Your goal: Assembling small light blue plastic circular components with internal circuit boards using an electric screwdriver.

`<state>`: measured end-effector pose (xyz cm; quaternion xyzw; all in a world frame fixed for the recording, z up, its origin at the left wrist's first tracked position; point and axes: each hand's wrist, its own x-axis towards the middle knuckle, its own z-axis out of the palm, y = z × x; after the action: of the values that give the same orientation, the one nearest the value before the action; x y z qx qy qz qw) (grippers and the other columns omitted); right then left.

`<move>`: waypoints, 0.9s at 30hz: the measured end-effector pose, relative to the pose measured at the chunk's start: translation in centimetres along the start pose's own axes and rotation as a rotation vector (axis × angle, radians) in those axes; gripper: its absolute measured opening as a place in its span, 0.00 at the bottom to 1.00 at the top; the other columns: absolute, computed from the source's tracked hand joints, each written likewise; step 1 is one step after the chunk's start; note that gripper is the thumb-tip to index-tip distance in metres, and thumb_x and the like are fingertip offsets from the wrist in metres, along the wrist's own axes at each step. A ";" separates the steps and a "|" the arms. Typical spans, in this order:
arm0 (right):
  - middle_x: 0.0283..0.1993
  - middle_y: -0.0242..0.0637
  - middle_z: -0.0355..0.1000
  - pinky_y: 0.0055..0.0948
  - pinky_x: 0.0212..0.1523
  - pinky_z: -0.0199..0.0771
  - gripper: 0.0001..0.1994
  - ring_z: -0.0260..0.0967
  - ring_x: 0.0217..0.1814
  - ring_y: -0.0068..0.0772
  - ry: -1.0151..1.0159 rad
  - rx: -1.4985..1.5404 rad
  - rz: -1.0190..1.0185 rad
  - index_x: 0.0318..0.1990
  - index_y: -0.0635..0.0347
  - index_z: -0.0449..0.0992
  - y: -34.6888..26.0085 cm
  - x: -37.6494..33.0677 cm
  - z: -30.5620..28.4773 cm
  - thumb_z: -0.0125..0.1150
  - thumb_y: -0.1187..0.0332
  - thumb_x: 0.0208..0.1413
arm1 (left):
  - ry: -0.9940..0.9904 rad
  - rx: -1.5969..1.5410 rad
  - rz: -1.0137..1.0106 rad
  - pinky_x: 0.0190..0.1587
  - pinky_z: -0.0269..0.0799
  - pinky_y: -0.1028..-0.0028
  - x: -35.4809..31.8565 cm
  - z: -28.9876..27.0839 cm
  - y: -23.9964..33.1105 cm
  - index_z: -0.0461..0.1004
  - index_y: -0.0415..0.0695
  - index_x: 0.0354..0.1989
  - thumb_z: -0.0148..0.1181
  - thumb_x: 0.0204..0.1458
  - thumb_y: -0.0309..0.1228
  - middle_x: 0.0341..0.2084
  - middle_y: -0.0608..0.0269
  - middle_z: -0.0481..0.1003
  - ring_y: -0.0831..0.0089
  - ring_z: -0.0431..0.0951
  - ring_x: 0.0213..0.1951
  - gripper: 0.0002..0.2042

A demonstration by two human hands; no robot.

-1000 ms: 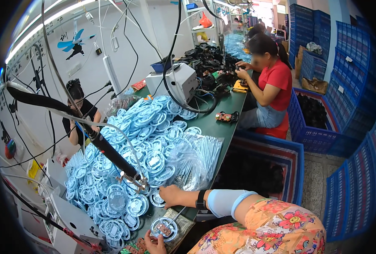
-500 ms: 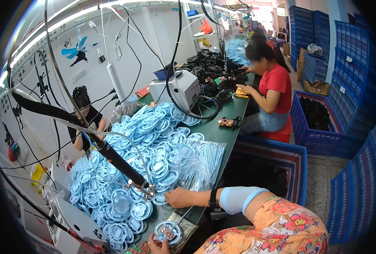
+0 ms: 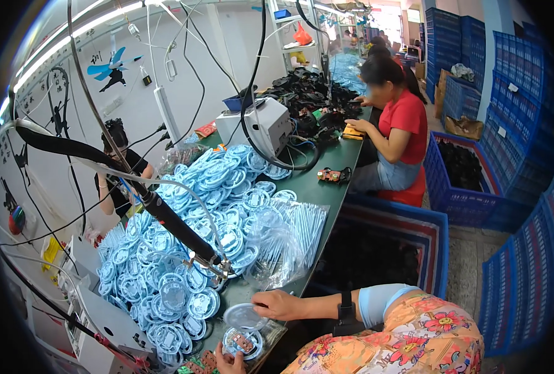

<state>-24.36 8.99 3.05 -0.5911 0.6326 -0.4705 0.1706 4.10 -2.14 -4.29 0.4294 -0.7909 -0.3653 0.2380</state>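
Near the bottom edge, my left hand (image 3: 229, 360) grips the lower left rim of a round light-blue plastic frame (image 3: 256, 343). A small brown circuit board (image 3: 242, 342) sits inside that frame. My right hand (image 3: 277, 305), with a dark band on the wrist, pinches the edge of a thin, pale round cover (image 3: 242, 316). The cover is tilted and held just beyond the frame, partly over it. Left of both hands lies a large heap of light-blue round plastic parts (image 3: 173, 293). Several brown and green circuit boards (image 3: 197, 364) are beside my left hand.
Above the heap hangs a black tool on an arm (image 3: 183, 230). Thin light-blue sticks in a clear bag (image 3: 289, 240) lie on the green table (image 3: 327, 194). A blue crate (image 3: 442, 249) of dark parts stands at the right. One co-worker (image 3: 405, 124) sits farther along, another (image 3: 121, 168) opposite.
My right hand has come away from the heap's edge toward my left hand, with the pale round cover in its fingers. My left hand stays at the frame and has shifted slightly.
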 end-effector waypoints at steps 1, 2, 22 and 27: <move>0.31 0.52 0.72 0.43 0.36 0.70 0.12 0.72 0.34 0.55 0.027 0.128 0.030 0.38 0.64 0.70 -1.6 0.2 -0.6 0.53 0.63 0.58 | -0.002 -0.001 -0.003 0.42 0.70 0.68 -0.2 -0.2 1.2 0.64 0.33 0.60 0.61 0.54 0.22 0.37 0.51 0.74 0.65 0.72 0.37 0.25; 0.31 0.51 0.72 0.42 0.35 0.70 0.12 0.72 0.33 0.54 0.053 0.256 0.059 0.39 0.64 0.70 -2.4 0.4 -0.8 0.54 0.62 0.58 | -0.011 -0.056 -0.011 0.41 0.69 0.69 -0.4 -0.4 2.5 0.64 0.33 0.60 0.60 0.54 0.22 0.36 0.52 0.74 0.66 0.72 0.36 0.24; 0.45 0.44 0.73 0.40 0.48 0.78 0.16 0.76 0.44 0.43 1.306 -0.148 -0.816 0.54 0.64 0.63 -18.0 -5.2 -24.8 0.40 0.60 0.71 | -0.001 -0.392 -0.107 0.25 0.61 0.84 0.2 0.6 2.6 0.63 0.33 0.62 0.62 0.50 0.19 0.24 0.70 0.68 0.85 0.66 0.23 0.28; 0.42 0.42 0.74 0.31 0.42 0.74 0.06 0.76 0.40 0.32 0.754 -0.273 -0.142 0.43 0.65 0.71 -11.9 -4.0 -19.6 0.54 0.72 0.63 | 0.038 -0.360 -0.132 0.17 0.61 0.80 0.1 0.6 1.7 0.61 0.31 0.63 0.56 0.53 0.17 0.20 0.69 0.68 0.83 0.65 0.17 0.26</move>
<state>-31.53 21.98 20.96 -0.4365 0.6651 -0.5766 -0.1861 2.82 -1.43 -3.33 0.4376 -0.6782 -0.5077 0.3014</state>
